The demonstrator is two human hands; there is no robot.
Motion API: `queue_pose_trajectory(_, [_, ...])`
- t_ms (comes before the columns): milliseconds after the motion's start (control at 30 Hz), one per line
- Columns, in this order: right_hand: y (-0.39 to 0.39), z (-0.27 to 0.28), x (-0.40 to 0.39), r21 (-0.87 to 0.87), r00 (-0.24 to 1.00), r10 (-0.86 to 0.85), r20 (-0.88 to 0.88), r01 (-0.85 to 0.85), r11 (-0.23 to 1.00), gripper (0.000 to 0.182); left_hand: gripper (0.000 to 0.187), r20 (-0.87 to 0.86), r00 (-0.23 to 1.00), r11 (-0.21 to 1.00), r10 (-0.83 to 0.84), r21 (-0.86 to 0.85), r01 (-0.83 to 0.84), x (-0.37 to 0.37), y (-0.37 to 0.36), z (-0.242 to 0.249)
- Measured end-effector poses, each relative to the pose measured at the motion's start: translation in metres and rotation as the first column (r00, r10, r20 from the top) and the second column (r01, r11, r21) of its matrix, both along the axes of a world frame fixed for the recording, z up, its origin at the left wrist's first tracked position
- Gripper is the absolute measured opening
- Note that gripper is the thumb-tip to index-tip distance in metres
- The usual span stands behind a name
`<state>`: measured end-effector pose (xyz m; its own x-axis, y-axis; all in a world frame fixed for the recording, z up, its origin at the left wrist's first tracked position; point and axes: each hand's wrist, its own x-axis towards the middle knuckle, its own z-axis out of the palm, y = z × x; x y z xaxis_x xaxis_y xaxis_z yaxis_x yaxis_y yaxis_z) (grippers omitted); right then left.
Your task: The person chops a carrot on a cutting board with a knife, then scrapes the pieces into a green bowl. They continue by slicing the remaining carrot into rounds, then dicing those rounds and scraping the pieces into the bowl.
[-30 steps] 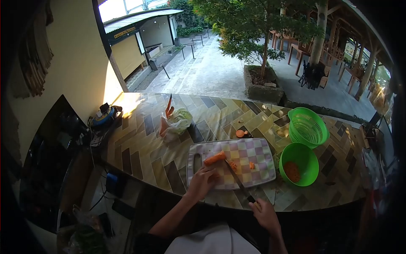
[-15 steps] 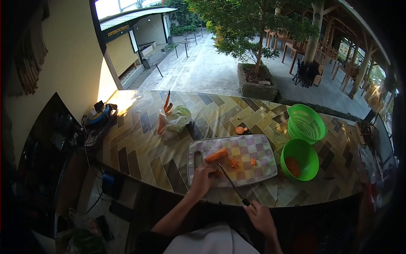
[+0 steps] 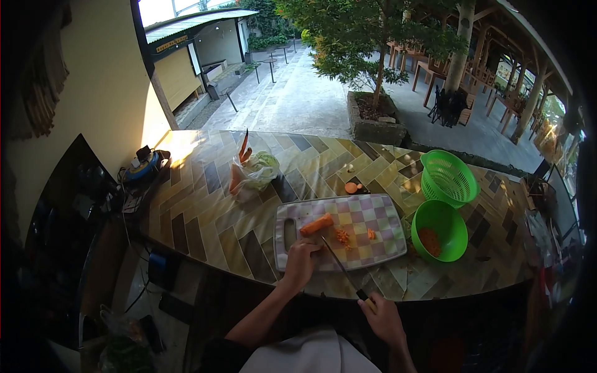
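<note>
1. Since the earliest frame, the knife (image 3: 341,263) has shifted its tip from the carrot's cut end to just beside the left hand's fingertips.
2. Right hand (image 3: 384,319): closed round the knife's handle, near the surface's (image 3: 211,233) near edge, the blade slanting over the cutting board (image 3: 382,254).
3. Left hand (image 3: 300,260): fingers bent together over the board's near left part; whether they pinch a small piece, I cannot tell.
4. The thick carrot piece (image 3: 317,224) lies unheld towards the board's left edge, between the handle slot and the chopped bits (image 3: 342,236). Another small heap (image 3: 371,234) sits nearer the right edge.
5. Just past the board's far edge are carrot slices (image 3: 351,187). Off its right edge stands a green bowl (image 3: 458,233) with orange bits inside, a green colander (image 3: 429,180) beyond it. A plastic bag (image 3: 256,177) lies past the far left corner.
6. Cutting carrot small looks like the step in hand. Another cut would call for a steady piece, tucked fingertips and the blade kept clear of them.
</note>
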<state>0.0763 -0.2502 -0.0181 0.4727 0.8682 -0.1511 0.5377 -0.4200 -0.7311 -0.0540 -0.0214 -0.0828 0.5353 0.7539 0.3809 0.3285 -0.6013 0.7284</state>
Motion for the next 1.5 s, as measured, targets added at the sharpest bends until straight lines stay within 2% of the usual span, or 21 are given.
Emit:
queue_pose_trajectory(167, [0.0,-0.001,-0.004,0.042,1.0,-0.016,0.005,0.016,0.999,0.033,0.025,-0.033,0.999,1.0,0.02,-0.012,-0.02,0.001,-0.004,0.013])
queue_pose_trajectory(333, [0.003,-0.002,-0.005,-0.007,1.0,0.005,0.029,-0.005,1.0,0.034,0.022,-0.036,0.997,0.997,0.069,0.026,-0.068,-0.001,-0.011,0.013])
queue_pose_trajectory(567, [0.003,-0.002,-0.004,0.001,0.999,0.021,0.042,-0.021,1.0,0.034,0.022,-0.056,0.995,0.996,0.087,0.005,-0.087,0.001,-0.01,0.007])
queue_pose_trajectory(767, [0.002,0.002,-0.004,0.005,1.0,0.02,-0.013,-0.02,1.0,0.032,0.024,-0.094,0.991,0.996,0.092,0.003,-0.092,0.002,-0.013,0.01])
queue_pose_trajectory(867, [0.001,0.0,-0.004,-0.01,0.999,0.048,0.026,-0.048,0.999,0.031,0.026,-0.095,0.99,0.995,0.099,0.023,-0.098,0.002,-0.012,0.009])
queue_pose_trajectory(1067, [-0.001,-0.001,-0.002,-0.077,0.988,0.131,0.081,-0.125,0.989,0.029,0.026,-0.089,0.991,0.994,0.099,0.044,-0.095,0.002,-0.012,0.008])
queue_pose_trajectory(1167, [0.001,-0.007,-0.001,-0.189,0.966,0.209,0.152,-0.179,0.966,0.03,0.025,-0.073,0.992,0.993,0.104,0.061,-0.099,0.003,-0.013,0.007])
queue_pose_trajectory(1333, [0.015,0.006,-0.011,-0.278,0.956,0.221,0.191,-0.163,0.947,0.032,0.024,-0.082,0.993,0.995,0.085,0.067,-0.079,0.002,-0.017,0.01])
queue_pose_trajectory(1500, [0.027,0.005,-0.002,-0.259,0.965,0.205,0.163,-0.159,0.953,0.03,0.028,-0.146,0.984,0.975,0.105,0.208,-0.073,0.0,-0.022,0.003])
